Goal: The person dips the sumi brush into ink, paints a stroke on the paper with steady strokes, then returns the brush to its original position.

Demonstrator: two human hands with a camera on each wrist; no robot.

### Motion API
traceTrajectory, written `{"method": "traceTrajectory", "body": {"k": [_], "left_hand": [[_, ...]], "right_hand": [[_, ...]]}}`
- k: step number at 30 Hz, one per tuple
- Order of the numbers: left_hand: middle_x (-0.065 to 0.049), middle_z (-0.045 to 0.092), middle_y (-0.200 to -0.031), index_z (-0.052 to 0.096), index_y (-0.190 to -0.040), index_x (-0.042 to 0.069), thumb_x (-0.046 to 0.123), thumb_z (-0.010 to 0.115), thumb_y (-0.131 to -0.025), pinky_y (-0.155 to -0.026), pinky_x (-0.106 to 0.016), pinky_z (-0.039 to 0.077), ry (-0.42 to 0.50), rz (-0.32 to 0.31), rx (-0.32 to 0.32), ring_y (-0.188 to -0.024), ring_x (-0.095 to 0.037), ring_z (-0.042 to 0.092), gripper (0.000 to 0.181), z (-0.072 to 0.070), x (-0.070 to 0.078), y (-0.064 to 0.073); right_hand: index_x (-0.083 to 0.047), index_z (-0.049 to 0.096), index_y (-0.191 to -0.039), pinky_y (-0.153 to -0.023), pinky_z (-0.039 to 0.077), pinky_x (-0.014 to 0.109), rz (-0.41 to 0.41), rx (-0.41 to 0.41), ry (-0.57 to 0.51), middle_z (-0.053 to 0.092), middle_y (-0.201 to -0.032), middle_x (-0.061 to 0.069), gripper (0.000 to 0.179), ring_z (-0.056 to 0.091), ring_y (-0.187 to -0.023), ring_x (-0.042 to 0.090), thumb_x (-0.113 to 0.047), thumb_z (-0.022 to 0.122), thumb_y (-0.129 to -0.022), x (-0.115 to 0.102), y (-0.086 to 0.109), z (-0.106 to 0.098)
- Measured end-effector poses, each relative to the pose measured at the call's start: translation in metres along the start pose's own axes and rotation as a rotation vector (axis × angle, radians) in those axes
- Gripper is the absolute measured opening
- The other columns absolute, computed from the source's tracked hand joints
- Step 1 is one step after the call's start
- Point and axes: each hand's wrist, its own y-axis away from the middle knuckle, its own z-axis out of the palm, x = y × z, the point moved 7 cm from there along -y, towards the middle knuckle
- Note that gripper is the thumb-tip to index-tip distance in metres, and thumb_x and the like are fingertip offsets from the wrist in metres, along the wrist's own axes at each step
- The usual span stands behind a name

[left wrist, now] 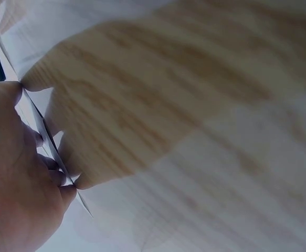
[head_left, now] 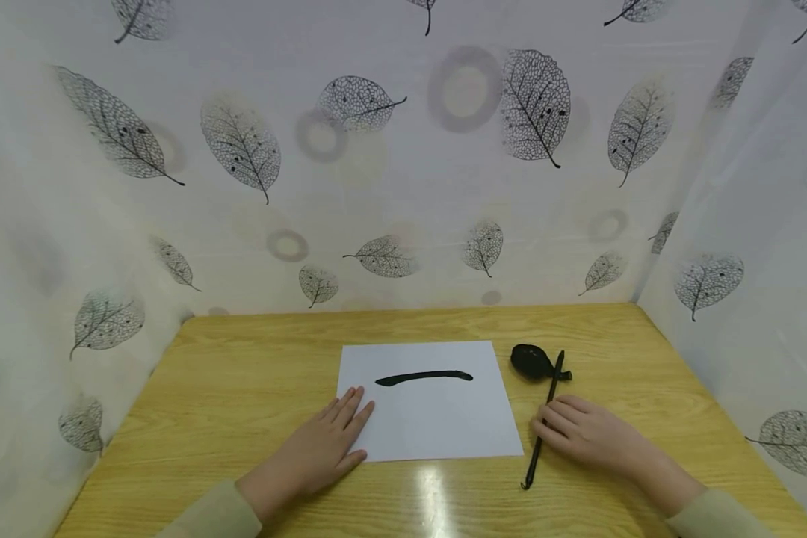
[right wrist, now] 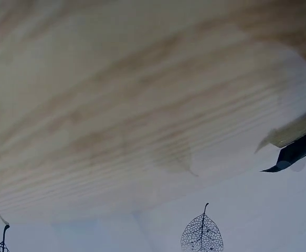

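A white sheet of paper (head_left: 437, 433) lies on the table, with one thick black ink stroke (head_left: 424, 377) across its upper half. My left hand (head_left: 323, 448) rests flat, fingers spread, on the sheet's left edge; the left wrist view shows the fingertips on the paper's edge (left wrist: 53, 144). To the right of the sheet, my right hand (head_left: 585, 433) holds a long black brush (head_left: 533, 467) around its middle. A small loop shows at the brush's near end. Its far end crosses the narrow neck of a glossy black gourd-shaped dish (head_left: 530, 362). A pointed black tip (right wrist: 281, 163) enters the right wrist view.
The wooden table (head_left: 255, 373) has a light yellow grain. Pale curtains (head_left: 390, 187) printed with dark leaves stand close along the back and both sides. A bright reflection sits on the table's front part, below the sheet.
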Motion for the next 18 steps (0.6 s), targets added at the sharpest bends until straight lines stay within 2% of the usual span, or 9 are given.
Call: {"method": "traceTrajectory", "body": {"k": [12, 18], "left_hand": [[-0.025, 0.023, -0.175, 0.033, -0.166, 0.004, 0.045, 0.047, -0.112, -0.13, -0.055, 0.032, -0.002, -0.004, 0.007, -0.163, -0.04, 0.025, 0.069, 0.0, -0.0018, 0.0024], [-0.025, 0.027, -0.173, 0.037, -0.165, 0.004, 0.043, 0.047, -0.112, -0.13, -0.053, 0.034, -0.036, 0.016, 0.052, -0.162, -0.04, 0.028, 0.067, -0.0031, -0.001, 0.0015]], "right_hand": [[-0.013, 0.07, -0.115, -0.083, 0.06, 0.034, 0.03, -0.013, 0.003, 0.079, -0.104, 0.005, 0.059, 0.073, -0.09, 0.018, 0.0, 0.013, -0.116, 0.0057, -0.0013, -0.0047], [-0.011, 0.069, -0.114, -0.083, 0.06, 0.033, 0.038, -0.002, 0.012, 0.077, -0.104, 0.005, 0.058, 0.072, -0.091, 0.018, 0.003, 0.013, -0.115, 0.0065, -0.0054, -0.0091]]}}
